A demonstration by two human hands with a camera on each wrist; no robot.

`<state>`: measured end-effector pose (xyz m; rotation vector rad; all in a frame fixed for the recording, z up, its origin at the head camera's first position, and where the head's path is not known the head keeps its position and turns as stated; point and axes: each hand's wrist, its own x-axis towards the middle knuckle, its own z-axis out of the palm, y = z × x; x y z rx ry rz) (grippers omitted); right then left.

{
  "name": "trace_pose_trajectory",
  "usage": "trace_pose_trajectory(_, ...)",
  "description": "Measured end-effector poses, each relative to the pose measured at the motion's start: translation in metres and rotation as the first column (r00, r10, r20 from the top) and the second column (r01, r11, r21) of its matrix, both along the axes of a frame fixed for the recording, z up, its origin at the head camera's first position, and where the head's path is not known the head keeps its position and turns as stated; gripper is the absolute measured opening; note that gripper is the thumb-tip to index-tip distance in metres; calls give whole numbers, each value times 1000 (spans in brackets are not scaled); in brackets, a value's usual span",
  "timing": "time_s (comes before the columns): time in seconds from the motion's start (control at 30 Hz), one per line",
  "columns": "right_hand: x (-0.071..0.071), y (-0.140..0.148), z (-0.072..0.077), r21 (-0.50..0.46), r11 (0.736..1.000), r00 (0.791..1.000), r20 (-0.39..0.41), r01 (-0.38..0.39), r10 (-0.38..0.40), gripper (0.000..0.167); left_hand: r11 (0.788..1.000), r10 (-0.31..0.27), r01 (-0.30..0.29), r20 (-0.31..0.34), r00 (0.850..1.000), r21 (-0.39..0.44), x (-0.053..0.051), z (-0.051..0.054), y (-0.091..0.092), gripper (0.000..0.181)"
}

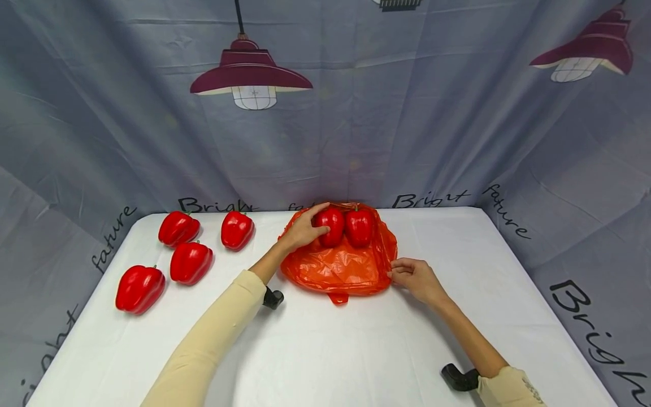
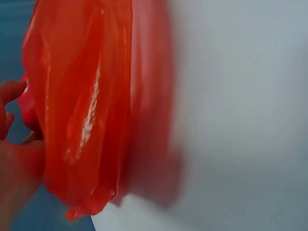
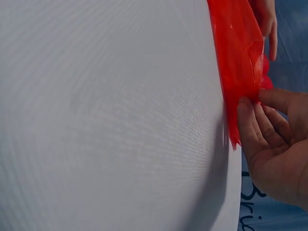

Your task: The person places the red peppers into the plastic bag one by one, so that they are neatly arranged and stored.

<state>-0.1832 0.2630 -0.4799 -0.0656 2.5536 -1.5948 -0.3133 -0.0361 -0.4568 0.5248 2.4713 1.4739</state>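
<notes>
An orange-red plastic bag (image 1: 338, 268) lies spread with its mouth wide on the white table. Two red bell peppers sit side by side at its far part, a left bell pepper (image 1: 333, 225) and a right bell pepper (image 1: 359, 228). My left hand (image 1: 302, 230) grips the left pepper, thumb on its near side and fingers behind it. On the bag's right edge, my right hand (image 1: 418, 279) pinches the plastic between thumb and fingers; the right wrist view shows this pinch on the bag (image 3: 240, 62). In the left wrist view the bag (image 2: 86, 106) hides most of the pepper.
Several more red bell peppers (image 1: 191, 263) lie at the table's left side, one of them (image 1: 237, 230) nearest the bag. A grey printed curtain (image 1: 351, 141) hangs behind the white table (image 1: 346, 350). Black wrist mounts (image 1: 460, 377) stick out by both sleeves.
</notes>
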Motion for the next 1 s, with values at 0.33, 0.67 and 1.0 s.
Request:
trace_pose_trajectory(0.33,2,-1,5,2,1000,999,24,21,-21,32,987,-33,35,-21,999,154,10,8,-21,64)
trace_pose_trajectory(0.67,2,-3,8,-6,1000,999,28,24,-24,32,981,-11,16,-24,1000,194,28,27,-73,62)
trace_pose_trajectory(1.0,3,-4,5,11,1000,1000,10,20,-20,29,989,94,-84,-76,993,120,58,47,-141,63)
